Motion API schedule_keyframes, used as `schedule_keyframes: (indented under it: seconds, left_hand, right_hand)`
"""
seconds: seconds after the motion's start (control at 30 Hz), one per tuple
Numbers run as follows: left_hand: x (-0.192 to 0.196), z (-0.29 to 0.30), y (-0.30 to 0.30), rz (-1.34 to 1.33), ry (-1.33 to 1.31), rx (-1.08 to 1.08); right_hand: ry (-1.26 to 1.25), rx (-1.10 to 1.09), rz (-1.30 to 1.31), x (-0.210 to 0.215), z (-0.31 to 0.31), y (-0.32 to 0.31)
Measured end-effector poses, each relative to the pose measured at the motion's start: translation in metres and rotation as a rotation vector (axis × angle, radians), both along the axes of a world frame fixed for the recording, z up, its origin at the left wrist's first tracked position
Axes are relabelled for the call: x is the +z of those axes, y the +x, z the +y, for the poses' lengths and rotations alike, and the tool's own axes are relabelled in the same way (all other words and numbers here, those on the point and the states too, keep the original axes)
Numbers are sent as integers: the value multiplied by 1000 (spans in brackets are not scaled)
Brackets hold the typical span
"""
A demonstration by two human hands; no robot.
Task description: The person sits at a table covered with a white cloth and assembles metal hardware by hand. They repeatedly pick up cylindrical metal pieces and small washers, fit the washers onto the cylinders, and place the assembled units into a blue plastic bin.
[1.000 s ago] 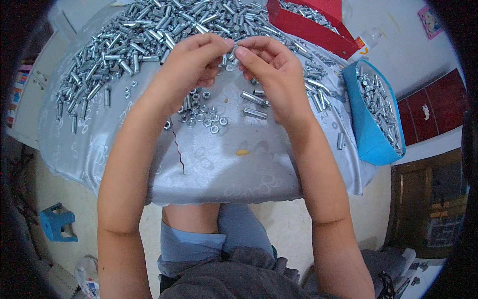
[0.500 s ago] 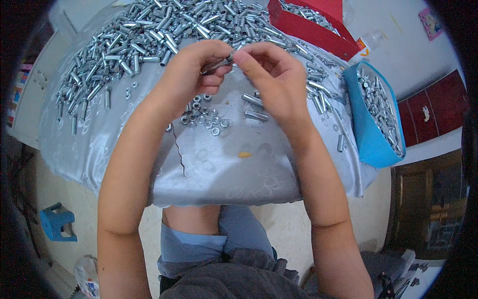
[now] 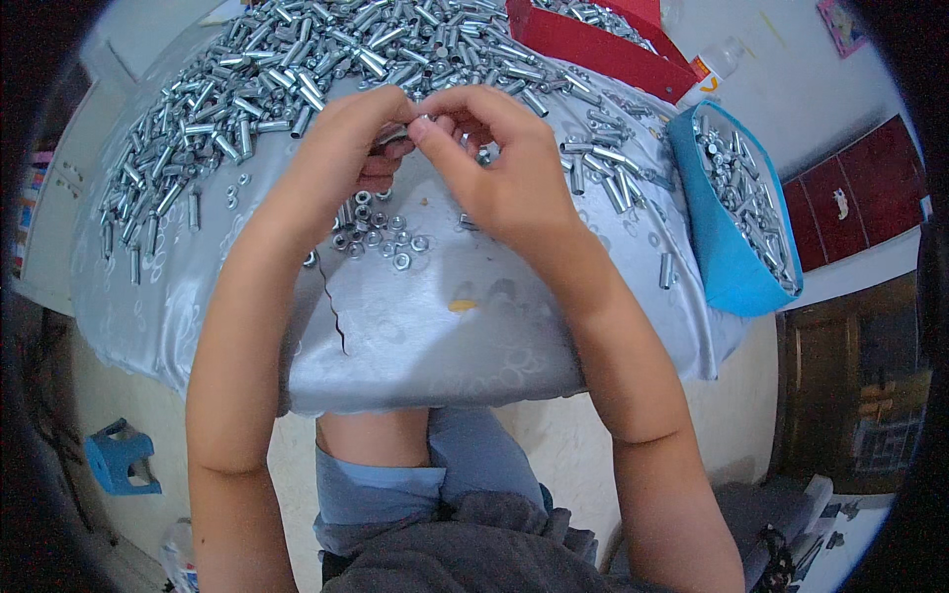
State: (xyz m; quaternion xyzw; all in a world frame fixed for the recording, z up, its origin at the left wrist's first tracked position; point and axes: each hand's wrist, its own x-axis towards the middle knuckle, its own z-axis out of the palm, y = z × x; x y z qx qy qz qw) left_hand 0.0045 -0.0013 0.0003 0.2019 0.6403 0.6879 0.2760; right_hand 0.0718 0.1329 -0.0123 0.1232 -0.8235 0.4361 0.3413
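Impossible to read any lettering; too small and blurred on the orange-and-white label [image 3: 701, 76] of the clear bottle [image 3: 725, 57], upper right of the frame.

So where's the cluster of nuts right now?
In the head view, the nut cluster lies left of centre on the silvery tablecloth, below the left hand and up-left of the small yellow piece.

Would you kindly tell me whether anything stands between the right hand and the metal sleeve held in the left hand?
Nothing visible does: the right hand has its fingertips close by one end of the metal sleeve in the left hand. Fingers partly hide that end, so I cannot tell whether they touch it.
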Motion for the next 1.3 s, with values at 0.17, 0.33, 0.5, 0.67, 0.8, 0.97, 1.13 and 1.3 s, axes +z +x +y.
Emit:
schedule_keyframes:
  seconds: [0.17, 0.33, 0.5, 0.67, 0.8, 0.97, 1.13, 1.3]
  left_hand:
    - [-1, 1, -3, 89, -64, 33]
    - [-2, 2, -3, 120, -82, 36]
    - [-2, 1, -3, 97, -62, 29]
    - [-4, 1, -3, 108, -87, 61]
    - [-4, 0, -6, 90, -93, 34]
    - [2, 0, -4, 60, -32, 122]
    - [3, 1, -6, 49, -15, 120]
    - [0, 1, -6, 103, -34, 127]
  right_hand:
    - [90, -17, -5, 0, 3, 2]
    - [112, -28, -32, -2, 3, 1]
    - [129, -6, 32, -4, 2, 1]
    - [179, -6, 19, -4, 3, 2]
    - [183, -61, -37, 9, 15, 5]
    - [37, -395, 29, 14, 68, -4]
    - [-38, -585, 29, 4, 106, -11]
    - [121, -665, -101, -11, 115, -19]
